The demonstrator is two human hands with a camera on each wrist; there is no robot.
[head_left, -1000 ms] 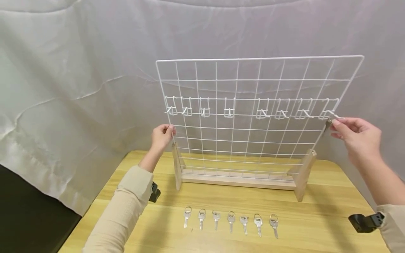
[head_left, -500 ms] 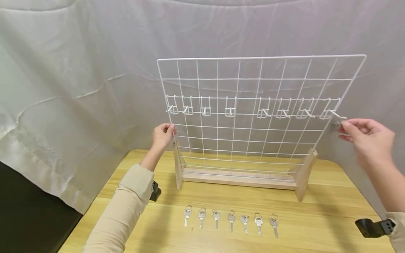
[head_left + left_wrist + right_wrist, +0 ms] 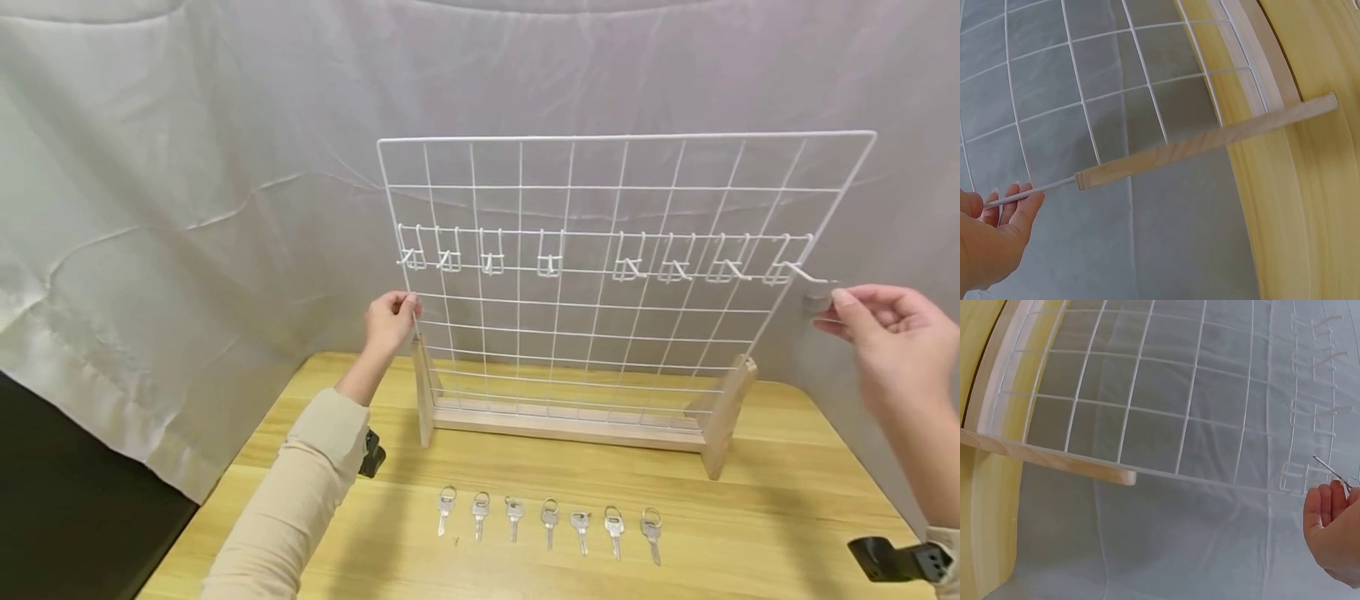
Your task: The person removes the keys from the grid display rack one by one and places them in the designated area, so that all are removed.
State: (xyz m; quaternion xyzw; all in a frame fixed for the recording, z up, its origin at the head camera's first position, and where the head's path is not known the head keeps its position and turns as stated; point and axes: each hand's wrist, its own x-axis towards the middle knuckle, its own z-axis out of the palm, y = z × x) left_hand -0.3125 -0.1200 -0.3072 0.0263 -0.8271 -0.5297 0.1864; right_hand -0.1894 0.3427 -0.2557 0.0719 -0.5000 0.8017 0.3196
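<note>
My left hand [image 3: 392,321] grips the left edge wire of an upright white wire grid [image 3: 626,135], just above its wooden end post. In the left wrist view the fingers [image 3: 1027,209] curl round that wire. On the far right, my right hand [image 3: 896,337] pinches a metal key [image 3: 817,303] at the tip of the outermost white hook [image 3: 806,272]. The key's blade [image 3: 1327,465] also shows in the right wrist view, pointing back toward the grid. Whether its ring is round the hook tip cannot be made out.
Several hooks [image 3: 628,268] hang along one grid row, the others bearing nothing. A wooden stand [image 3: 570,429] supports the grid on the wooden table [image 3: 300,467]. Several ringed keys [image 3: 614,525] lie in a row in front. Grey curtain [image 3: 247,275] surrounds the back and sides.
My right hand has drawn right and outward along the outermost hook with the key, whose blade hung lower before and now points more toward the grid. The left hand keeps its grip.
</note>
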